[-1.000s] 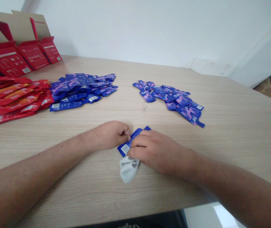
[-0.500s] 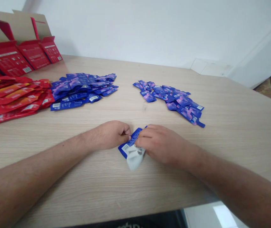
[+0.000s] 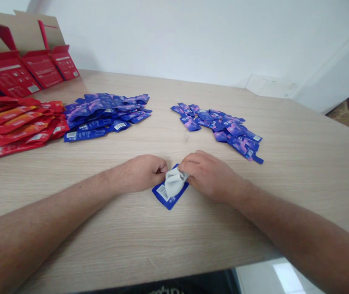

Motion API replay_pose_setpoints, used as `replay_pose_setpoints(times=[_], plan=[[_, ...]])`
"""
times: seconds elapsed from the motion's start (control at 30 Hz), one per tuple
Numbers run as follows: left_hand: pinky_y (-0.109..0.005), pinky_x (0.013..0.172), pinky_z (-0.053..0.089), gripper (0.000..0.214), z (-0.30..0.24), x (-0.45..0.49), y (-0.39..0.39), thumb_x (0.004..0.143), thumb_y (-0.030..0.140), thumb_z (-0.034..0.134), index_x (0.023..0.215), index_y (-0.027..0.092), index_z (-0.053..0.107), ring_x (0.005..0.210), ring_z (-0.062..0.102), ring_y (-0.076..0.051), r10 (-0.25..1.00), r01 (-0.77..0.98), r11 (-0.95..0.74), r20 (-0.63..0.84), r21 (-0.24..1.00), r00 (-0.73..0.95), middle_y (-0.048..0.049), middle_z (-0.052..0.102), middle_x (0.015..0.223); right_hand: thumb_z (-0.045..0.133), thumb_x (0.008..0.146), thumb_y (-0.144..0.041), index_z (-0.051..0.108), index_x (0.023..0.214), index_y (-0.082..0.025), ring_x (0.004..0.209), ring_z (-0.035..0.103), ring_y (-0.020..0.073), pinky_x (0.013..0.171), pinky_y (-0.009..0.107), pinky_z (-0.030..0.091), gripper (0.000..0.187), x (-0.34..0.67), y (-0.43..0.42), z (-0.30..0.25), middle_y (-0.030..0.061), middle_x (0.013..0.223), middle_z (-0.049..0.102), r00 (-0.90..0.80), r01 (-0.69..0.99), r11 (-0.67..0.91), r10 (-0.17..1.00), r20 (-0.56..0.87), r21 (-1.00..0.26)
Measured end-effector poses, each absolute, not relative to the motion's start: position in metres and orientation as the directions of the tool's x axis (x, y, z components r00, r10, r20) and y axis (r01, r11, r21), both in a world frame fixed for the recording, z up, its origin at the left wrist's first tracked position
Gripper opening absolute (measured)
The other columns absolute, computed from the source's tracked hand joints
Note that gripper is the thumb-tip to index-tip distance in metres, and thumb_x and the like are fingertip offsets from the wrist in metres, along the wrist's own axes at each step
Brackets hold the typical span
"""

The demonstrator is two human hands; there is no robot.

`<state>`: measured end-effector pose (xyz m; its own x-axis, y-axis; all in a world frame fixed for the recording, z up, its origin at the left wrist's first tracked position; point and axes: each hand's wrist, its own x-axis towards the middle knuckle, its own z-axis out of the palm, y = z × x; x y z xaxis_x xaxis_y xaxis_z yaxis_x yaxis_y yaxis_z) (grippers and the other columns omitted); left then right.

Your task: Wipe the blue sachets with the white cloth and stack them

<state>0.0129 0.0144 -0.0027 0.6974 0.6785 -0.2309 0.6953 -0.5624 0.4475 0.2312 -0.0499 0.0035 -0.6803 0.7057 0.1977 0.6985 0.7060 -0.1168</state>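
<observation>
A blue sachet (image 3: 170,203) with a white barcode label lies on the table between my hands. My left hand (image 3: 145,173) is closed, its thumb and finger pinching the sachet's left edge. Bunched in the closed fingers of my right hand (image 3: 206,173) is a whitish cloth (image 3: 174,183), which hangs over the middle of the sachet. The cloth and my fingers hide much of the sachet's upper part.
Blue-purple sachets lie in a pile (image 3: 107,112) at the left and a looser group (image 3: 223,126) at the right. Red sachets (image 3: 18,126) are heaped far left, before several open red boxes (image 3: 44,69). A white wall (image 3: 174,41) stands behind the table (image 3: 125,232).
My right hand has moved slightly up and to the right, carrying the cloth up across the sachet. More of the sachet's lower edge now shows. My left hand has stayed nearly still.
</observation>
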Motion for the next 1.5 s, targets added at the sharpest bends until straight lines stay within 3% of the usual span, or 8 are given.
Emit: replay_pose_setpoints(times=[0.23, 0.4, 0.6, 0.83, 1.03, 1.23, 1.4, 1.5], plan=[[-0.023, 0.057, 0.034, 0.022, -0.005, 0.011, 0.016, 0.085, 0.034, 0.047, 0.084, 0.023, 0.067, 0.064, 0.057, -0.011, 0.646, 0.664, -0.574, -0.234, 0.479, 0.727, 0.0039, 0.067, 0.071, 0.053, 0.096, -0.018, 0.066, 0.099, -0.022, 0.097, 0.056, 0.0199, 0.088, 0.034, 0.041, 0.014, 0.227, -0.06, 0.007, 0.0039, 0.099, 0.067, -0.857, 0.494, 0.863, 0.504, 0.109, -0.109], [-0.023, 0.056, 0.033, 0.022, -0.004, 0.012, 0.015, 0.084, 0.031, 0.047, 0.082, 0.023, 0.067, 0.062, 0.056, -0.011, 0.679, 0.693, -0.561, -0.228, 0.452, 0.698, 0.0037, 0.066, 0.069, 0.055, 0.093, -0.016, 0.065, 0.098, -0.017, 0.095, 0.056, 0.021, 0.089, 0.036, 0.042, 0.011, 0.233, -0.05, 0.006, 0.0076, 0.098, 0.065, -0.693, 0.691, 0.715, 0.697, 0.186, -0.104], [-0.023, 0.058, 0.035, 0.022, -0.005, 0.012, 0.016, 0.085, 0.033, 0.047, 0.085, 0.023, 0.067, 0.066, 0.058, -0.012, 0.65, 0.67, -0.565, -0.242, 0.481, 0.721, 0.0036, 0.068, 0.073, 0.053, 0.096, -0.019, 0.066, 0.1, -0.021, 0.098, 0.055, 0.0198, 0.09, 0.034, 0.041, 0.014, 0.227, -0.06, 0.007, 0.0038, 0.1, 0.066, -0.857, 0.488, 0.863, 0.502, 0.111, -0.131], [-0.024, 0.056, 0.034, 0.019, -0.003, 0.012, 0.014, 0.083, 0.029, 0.049, 0.081, 0.024, 0.067, 0.061, 0.056, -0.011, 0.676, 0.688, -0.577, -0.216, 0.44, 0.705, 0.0051, 0.066, 0.068, 0.053, 0.093, -0.014, 0.064, 0.099, -0.017, 0.096, 0.055, 0.0211, 0.09, 0.036, 0.041, 0.012, 0.236, -0.046, 0.003, 0.0076, 0.098, 0.064, -0.676, 0.699, 0.704, 0.708, 0.205, -0.123], [-0.023, 0.056, 0.036, 0.02, -0.006, 0.011, 0.016, 0.086, 0.033, 0.049, 0.082, 0.024, 0.067, 0.064, 0.058, -0.011, 0.65, 0.657, -0.585, -0.211, 0.475, 0.731, 0.0048, 0.067, 0.07, 0.054, 0.094, -0.016, 0.065, 0.097, -0.021, 0.096, 0.055, 0.0198, 0.089, 0.034, 0.041, 0.012, 0.229, -0.059, 0.008, 0.0024, 0.099, 0.067, -0.863, 0.487, 0.863, 0.499, 0.078, -0.13], [-0.023, 0.055, 0.034, 0.019, -0.005, 0.012, 0.014, 0.084, 0.03, 0.049, 0.081, 0.024, 0.067, 0.061, 0.057, -0.011, 0.676, 0.682, -0.584, -0.202, 0.441, 0.709, 0.0052, 0.066, 0.068, 0.055, 0.091, -0.014, 0.063, 0.1, -0.016, 0.096, 0.056, 0.0213, 0.091, 0.036, 0.041, 0.012, 0.235, -0.047, 0.003, 0.0077, 0.1, 0.065, -0.681, 0.699, 0.705, 0.708, 0.189, -0.124], [-0.022, 0.055, 0.036, 0.021, -0.004, 0.011, 0.016, 0.086, 0.032, 0.048, 0.083, 0.024, 0.067, 0.063, 0.058, -0.011, 0.648, 0.661, -0.583, -0.22, 0.471, 0.729, 0.0053, 0.067, 0.07, 0.054, 0.094, -0.015, 0.064, 0.098, -0.02, 0.098, 0.056, 0.0207, 0.091, 0.035, 0.041, 0.012, 0.228, -0.057, 0.004, 0.0046, 0.099, 0.067, -0.85, 0.499, 0.856, 0.514, 0.12, -0.133], [-0.022, 0.056, 0.036, 0.02, -0.003, 0.012, 0.014, 0.086, 0.032, 0.049, 0.083, 0.024, 0.067, 0.062, 0.058, -0.01, 0.652, 0.662, -0.584, -0.215, 0.469, 0.727, 0.0056, 0.067, 0.069, 0.056, 0.091, -0.013, 0.063, 0.096, -0.02, 0.095, 0.056, 0.0202, 0.089, 0.034, 0.042, 0.011, 0.233, -0.054, 0.006, 0.0042, 0.097, 0.067, -0.83, 0.538, 0.832, 0.551, 0.089, -0.135]])
